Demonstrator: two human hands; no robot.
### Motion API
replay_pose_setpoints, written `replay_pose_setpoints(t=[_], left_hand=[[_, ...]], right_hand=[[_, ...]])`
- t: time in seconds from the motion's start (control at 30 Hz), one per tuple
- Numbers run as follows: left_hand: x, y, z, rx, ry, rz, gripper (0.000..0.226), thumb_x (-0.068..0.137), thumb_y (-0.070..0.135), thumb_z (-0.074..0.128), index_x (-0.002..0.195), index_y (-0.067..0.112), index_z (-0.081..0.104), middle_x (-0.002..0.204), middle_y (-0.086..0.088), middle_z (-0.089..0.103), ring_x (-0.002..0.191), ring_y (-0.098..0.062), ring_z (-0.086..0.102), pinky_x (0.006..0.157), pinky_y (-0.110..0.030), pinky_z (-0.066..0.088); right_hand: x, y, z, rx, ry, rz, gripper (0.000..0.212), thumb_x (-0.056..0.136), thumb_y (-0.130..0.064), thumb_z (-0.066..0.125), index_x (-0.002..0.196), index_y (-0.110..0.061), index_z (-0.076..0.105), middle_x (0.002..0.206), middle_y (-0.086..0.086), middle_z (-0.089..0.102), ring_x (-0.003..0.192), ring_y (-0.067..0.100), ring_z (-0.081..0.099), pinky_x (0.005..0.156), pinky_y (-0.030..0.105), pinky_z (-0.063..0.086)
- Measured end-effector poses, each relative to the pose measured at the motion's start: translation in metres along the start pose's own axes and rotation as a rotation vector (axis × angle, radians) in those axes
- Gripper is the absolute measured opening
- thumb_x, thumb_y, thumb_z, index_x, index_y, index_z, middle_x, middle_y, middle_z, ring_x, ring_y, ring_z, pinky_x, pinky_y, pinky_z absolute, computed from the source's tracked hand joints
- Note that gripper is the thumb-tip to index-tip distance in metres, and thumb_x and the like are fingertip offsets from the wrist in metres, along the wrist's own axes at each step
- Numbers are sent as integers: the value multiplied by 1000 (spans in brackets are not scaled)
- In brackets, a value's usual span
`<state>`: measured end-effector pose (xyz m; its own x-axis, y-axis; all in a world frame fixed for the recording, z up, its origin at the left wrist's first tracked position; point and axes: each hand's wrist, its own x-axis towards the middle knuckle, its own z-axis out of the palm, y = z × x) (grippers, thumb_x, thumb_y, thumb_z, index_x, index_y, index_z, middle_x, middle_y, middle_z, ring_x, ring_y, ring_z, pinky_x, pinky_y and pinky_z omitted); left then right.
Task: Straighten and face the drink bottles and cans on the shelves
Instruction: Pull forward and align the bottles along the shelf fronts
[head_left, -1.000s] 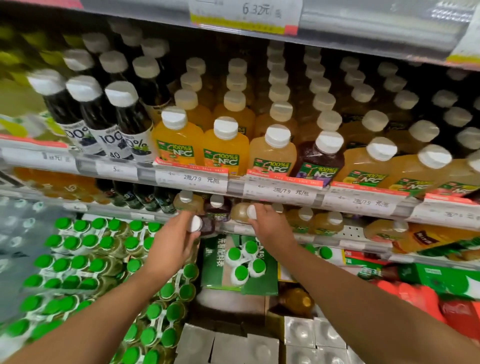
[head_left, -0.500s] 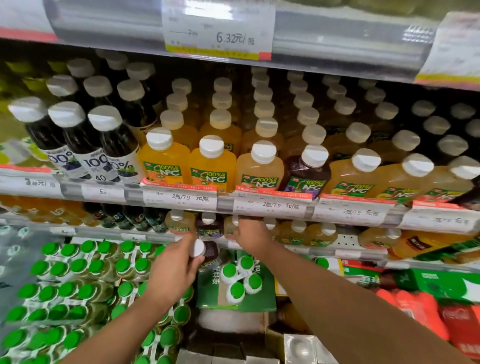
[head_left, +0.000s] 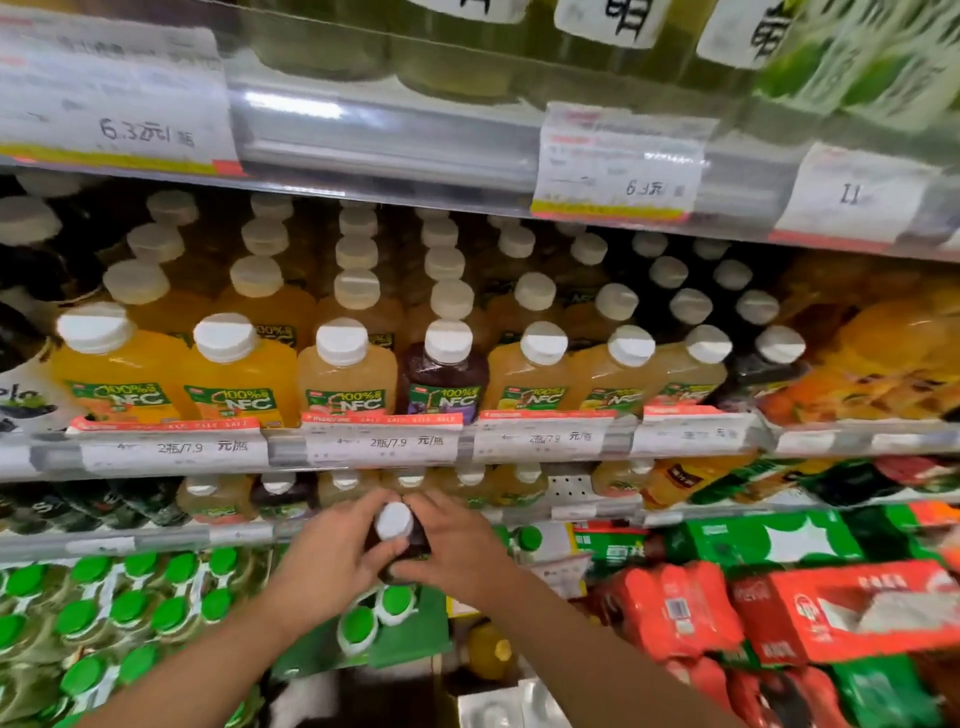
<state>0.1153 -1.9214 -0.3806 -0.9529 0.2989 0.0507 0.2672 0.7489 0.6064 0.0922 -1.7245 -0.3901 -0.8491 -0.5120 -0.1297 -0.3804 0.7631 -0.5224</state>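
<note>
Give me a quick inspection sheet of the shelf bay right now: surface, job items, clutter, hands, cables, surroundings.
Surface: middle shelf rail carries price tags; rows behind it are full.
Job's things: front row of white-capped NFC juice bottles stands upright, labels forward; one dark purple bottle sits among the orange and pale ones. A dark bottle with a white cap is held in front of the lower shelf.
Clutter: nothing seen.
Hands: left hand and right hand both grip the dark bottle.
Cables: nothing seen.
Surroundings: green-capped bottles lower left; red multipacks lower right; green bottles on the top shelf, blurred.
</note>
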Motion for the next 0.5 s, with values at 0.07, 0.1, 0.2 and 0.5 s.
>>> replay_pose_setpoints(t=[0.07,0.1,0.2,0.5], left_hand=[[10,17,10,-48,-19,-8,37,85,47,71,116,40,50,92,8,71,83,-17,67,64,-32,42],[14,23,14,-77,-25,-18,38,86,46,74,116,41,51,95,12,71,86,-13,67,66,-31,43],[25,30,19,-226,-25,-52,30,90,47,71,115,40,56,101,25,70,94,9,64,76,-15,48],[14,-66,-7,520,39,-393,32,61,8,87,84,3,65,75,-25,66,70,-44,62,64,-47,51]], right_hand=[[-6,12,-13,-62,-18,48,68,82,-49,76,138,-21,48,126,3,55,117,24,50,91,38,43],[-9,19,-18,-91,-37,74,69,83,-49,75,139,-21,48,128,3,56,118,24,50,93,37,42],[-24,39,-36,-84,14,154,66,81,-51,77,136,-25,53,126,2,62,117,24,57,94,38,48],[-80,146,-87,-54,320,487,66,66,-65,84,117,-30,62,106,-10,73,95,15,70,74,38,59]])
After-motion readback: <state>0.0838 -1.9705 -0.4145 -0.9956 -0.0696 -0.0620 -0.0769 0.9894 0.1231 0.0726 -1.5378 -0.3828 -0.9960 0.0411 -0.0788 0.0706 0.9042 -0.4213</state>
